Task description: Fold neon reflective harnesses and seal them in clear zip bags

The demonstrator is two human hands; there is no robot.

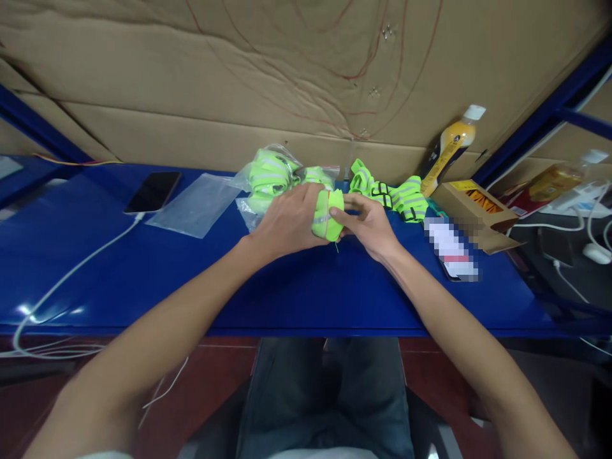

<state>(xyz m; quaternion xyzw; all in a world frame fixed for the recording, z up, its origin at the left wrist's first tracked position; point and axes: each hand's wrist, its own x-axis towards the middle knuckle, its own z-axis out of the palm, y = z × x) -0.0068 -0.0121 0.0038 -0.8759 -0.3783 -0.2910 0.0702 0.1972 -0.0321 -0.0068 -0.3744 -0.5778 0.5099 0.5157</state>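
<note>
A rolled neon-yellow reflective strap (327, 215) is held between my two hands above the blue table. My left hand (291, 220) wraps round it from the left, back of the hand up. From the right, my right hand (370, 223) holds the strap's edge with thumb and fingers. Behind my left hand lie rolled neon straps in clear plastic bags (270, 173). Loose neon straps with black buckles (406, 194) lie beyond my right hand. A flat clear plastic bag (198, 204) rests to the left.
A phone (153, 192) with a white cable lies at the left of the blue table (306, 299). On the right are another phone (449, 248), an open cardboard box (466, 217) and a yellow bottle (449, 150) against the cardboard wall (191, 83).
</note>
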